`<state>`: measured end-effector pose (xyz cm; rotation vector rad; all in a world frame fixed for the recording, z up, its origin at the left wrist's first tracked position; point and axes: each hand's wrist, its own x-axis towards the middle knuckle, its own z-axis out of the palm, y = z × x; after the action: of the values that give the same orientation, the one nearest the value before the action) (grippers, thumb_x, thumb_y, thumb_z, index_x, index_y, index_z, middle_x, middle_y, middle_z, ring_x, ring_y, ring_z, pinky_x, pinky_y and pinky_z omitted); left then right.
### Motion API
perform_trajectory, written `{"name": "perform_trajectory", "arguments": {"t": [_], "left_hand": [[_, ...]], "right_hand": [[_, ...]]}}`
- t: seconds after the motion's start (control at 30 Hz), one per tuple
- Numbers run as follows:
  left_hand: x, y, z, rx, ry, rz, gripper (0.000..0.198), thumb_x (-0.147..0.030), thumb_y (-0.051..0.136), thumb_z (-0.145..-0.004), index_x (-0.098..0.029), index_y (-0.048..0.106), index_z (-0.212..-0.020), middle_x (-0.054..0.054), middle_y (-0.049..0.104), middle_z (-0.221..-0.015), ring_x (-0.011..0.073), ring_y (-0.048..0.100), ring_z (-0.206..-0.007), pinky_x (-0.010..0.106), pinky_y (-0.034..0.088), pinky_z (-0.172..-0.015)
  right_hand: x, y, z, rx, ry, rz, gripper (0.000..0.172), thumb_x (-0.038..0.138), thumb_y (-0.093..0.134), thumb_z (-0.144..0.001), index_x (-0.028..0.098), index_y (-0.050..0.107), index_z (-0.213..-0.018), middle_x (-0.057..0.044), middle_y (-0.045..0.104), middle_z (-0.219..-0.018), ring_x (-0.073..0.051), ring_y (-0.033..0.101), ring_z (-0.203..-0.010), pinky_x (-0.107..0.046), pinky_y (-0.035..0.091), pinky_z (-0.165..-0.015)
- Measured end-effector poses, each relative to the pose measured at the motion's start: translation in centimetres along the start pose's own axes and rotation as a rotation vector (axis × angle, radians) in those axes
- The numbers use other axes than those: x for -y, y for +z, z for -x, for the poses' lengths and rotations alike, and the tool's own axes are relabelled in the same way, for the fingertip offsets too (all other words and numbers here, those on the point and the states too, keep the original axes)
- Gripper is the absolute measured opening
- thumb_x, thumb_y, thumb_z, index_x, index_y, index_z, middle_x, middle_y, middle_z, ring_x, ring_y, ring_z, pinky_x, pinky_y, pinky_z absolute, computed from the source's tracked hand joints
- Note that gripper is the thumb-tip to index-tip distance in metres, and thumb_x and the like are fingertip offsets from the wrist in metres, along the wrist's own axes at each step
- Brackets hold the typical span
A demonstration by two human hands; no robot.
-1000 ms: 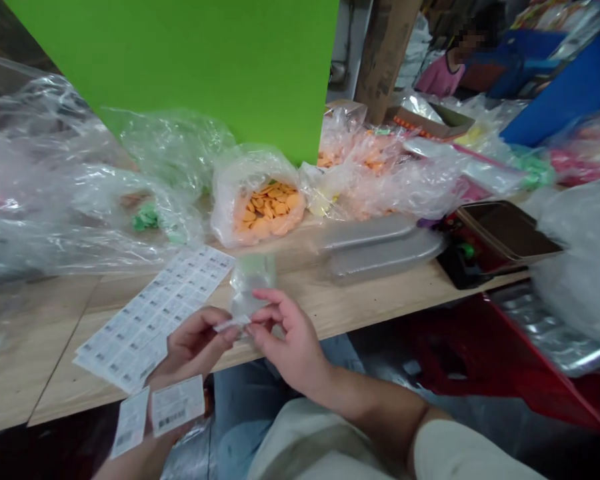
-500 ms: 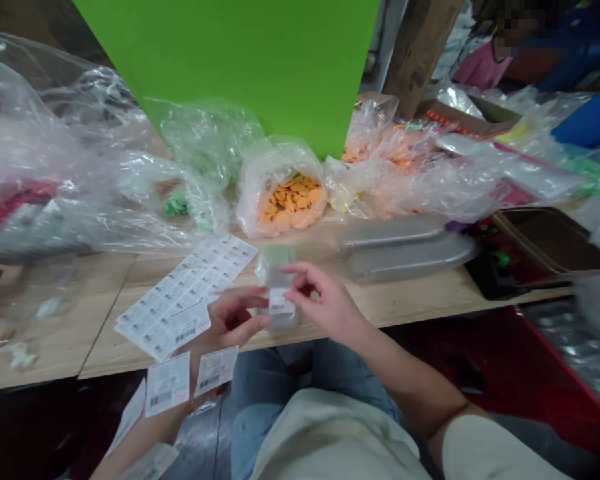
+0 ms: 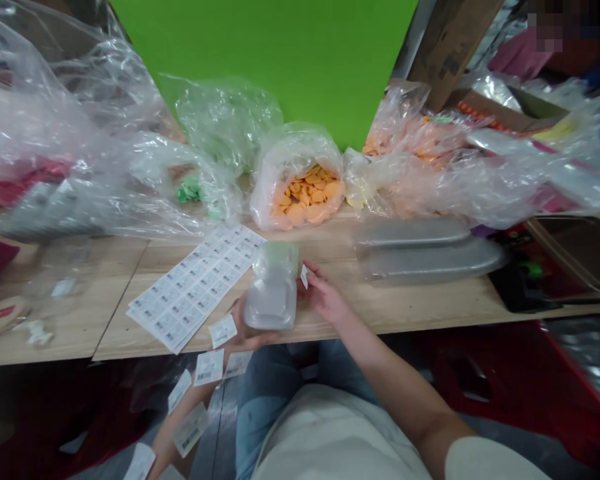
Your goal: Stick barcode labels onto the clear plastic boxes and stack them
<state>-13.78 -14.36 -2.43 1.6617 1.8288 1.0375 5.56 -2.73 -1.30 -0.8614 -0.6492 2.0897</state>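
A clear plastic clamshell box [image 3: 270, 305] stands open near the table's front edge, its green-tinted far half [image 3: 277, 259] behind it. My left hand [image 3: 245, 337] grips the near half from the left and below, fingers partly hidden behind the plastic. Just right of the box, my right hand [image 3: 325, 293] pinches a small white label [image 3: 305, 276] at the fingertips. Several printed labels, one of them a barcode label [image 3: 209, 367], are stuck along my left wrist and forearm. Sheets of barcode labels [image 3: 195, 287] lie on the table left of the box.
Behind the box sits an open bag of orange discs [image 3: 310, 197]. Two wrapped stacks of clear plastic [image 3: 425, 260] lie to the right, before a dark tray [image 3: 580, 253]. Crumpled plastic bags [image 3: 105, 180] line the back against a green panel [image 3: 270, 60].
My right hand has moved away from the box to the right with a label. My left hand has shifted from the label to the box's side. The view has turned slightly left.
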Motion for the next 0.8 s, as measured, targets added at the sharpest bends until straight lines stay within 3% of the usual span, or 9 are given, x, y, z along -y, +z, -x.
{"name": "perform_trajectory", "arguments": {"t": [0.13,0.2,0.37,0.43,0.57,0.67,0.8], "left_hand": [[0.6,-1.4,1.3,-0.021,-0.007,0.095,0.1,-0.058,0.068,-0.054,-0.023,0.03,-0.139,0.018,0.041,-0.136,0.0399,0.039,-0.124,0.052,0.042,-0.095],[0.3,-2.0,1.3,-0.039,0.034,0.189,0.097,-0.06,0.064,-0.059,-0.025,0.025,-0.14,0.015,0.032,-0.144,0.0375,0.034,-0.128,0.05,0.045,-0.093],[-1.1,-1.5,0.0,-0.022,0.15,0.129,0.09,-0.047,0.068,-0.064,-0.024,0.025,-0.14,0.011,0.037,-0.141,0.0346,0.041,-0.124,0.045,0.046,-0.095],[-1.6,-0.7,0.1,-0.04,0.132,0.109,0.093,-0.044,0.07,-0.065,-0.025,0.021,-0.141,0.012,0.038,-0.141,0.0343,0.041,-0.124,0.046,0.046,-0.094],[-2.4,-0.2,1.1,-0.047,0.134,0.187,0.101,-0.05,0.07,-0.062,-0.026,0.013,-0.143,0.012,0.027,-0.146,0.0358,0.029,-0.131,0.051,0.04,-0.099],[-3.0,-1.3,1.2,-0.01,0.128,0.349,0.077,-0.049,0.056,-0.076,-0.029,0.02,-0.141,0.007,0.023,-0.149,0.0308,0.025,-0.134,0.048,0.036,-0.104],[-3.8,-2.9,-0.1,-0.067,0.097,0.392,0.053,-0.037,0.049,-0.084,-0.031,0.035,-0.135,0.002,0.034,-0.144,0.0257,0.029,-0.133,0.045,0.034,-0.106]], "right_hand": [[3.1,1.3,0.8,-0.121,-0.184,0.279,0.042,0.032,0.07,-0.064,0.025,0.053,-0.102,0.004,0.06,-0.076,-0.013,0.059,-0.074,-0.028,0.046,-0.071],[5.1,2.8,1.7,-0.093,-0.269,0.465,0.042,0.029,0.069,-0.067,0.024,0.053,-0.106,0.004,0.059,-0.074,-0.011,0.057,-0.073,-0.027,0.044,-0.073],[6.6,7.8,3.5,0.218,-0.183,0.786,0.039,0.02,0.061,-0.074,0.021,0.05,-0.111,0.003,0.059,-0.074,-0.011,0.056,-0.07,-0.028,0.044,-0.071],[6.2,8.9,3.6,0.221,-0.155,0.835,0.039,0.017,0.06,-0.075,0.019,0.049,-0.112,0.004,0.058,-0.072,-0.011,0.056,-0.068,-0.028,0.044,-0.069],[5.9,9.3,4.0,0.178,-0.136,0.882,0.039,0.016,0.059,-0.075,0.019,0.048,-0.112,0.004,0.058,-0.071,-0.011,0.056,-0.067,-0.028,0.044,-0.069],[6.2,9.3,4.5,0.19,-0.121,0.93,0.042,0.015,0.059,-0.074,0.019,0.047,-0.114,0.004,0.058,-0.071,-0.011,0.056,-0.067,-0.028,0.044,-0.069],[6.2,9.4,4.7,0.211,-0.137,1.01,0.043,0.018,0.059,-0.075,0.02,0.046,-0.116,0.003,0.059,-0.072,-0.012,0.058,-0.069,-0.029,0.045,-0.07]]}}
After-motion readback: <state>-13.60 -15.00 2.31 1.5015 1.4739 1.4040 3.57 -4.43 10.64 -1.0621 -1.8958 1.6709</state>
